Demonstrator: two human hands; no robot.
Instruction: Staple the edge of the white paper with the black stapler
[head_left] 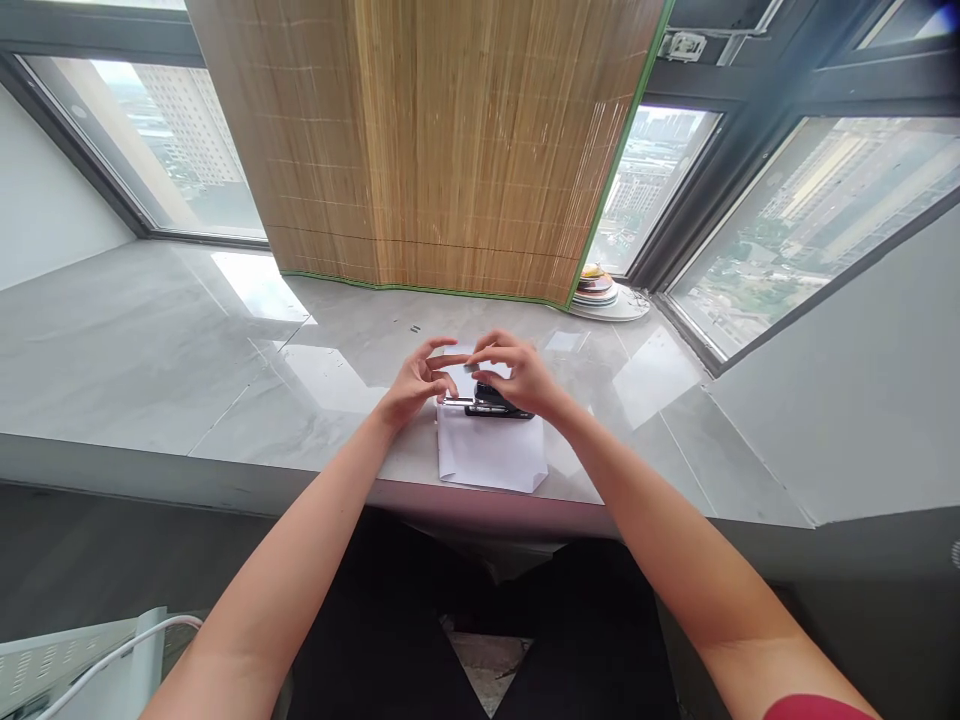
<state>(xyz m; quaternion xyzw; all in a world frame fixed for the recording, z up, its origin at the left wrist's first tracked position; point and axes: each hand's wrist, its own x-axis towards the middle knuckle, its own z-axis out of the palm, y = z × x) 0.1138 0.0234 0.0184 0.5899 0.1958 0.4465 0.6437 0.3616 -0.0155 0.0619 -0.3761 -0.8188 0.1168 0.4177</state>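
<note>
A black stapler [499,402] lies on white paper [491,450], its metal staple tray sticking out to the left. My left hand [420,383] is at that end, thumb and bent fingers closed about the tray's tip, forefinger reaching right. Above the stapler, my right hand [517,368] pinches a small grey strip [471,367] that looks like a row of staples. The left forefinger's tip comes close to this strip; whether they touch I cannot tell. My right fingers partly cover the stapler's top.
Small dark pieces [415,329] lie on the grey stone sill [187,350] beyond my left hand. A bamboo blind [465,150] hangs at the back. Stacked plates [596,292] stand by the right window. The sill's front edge runs just before my legs.
</note>
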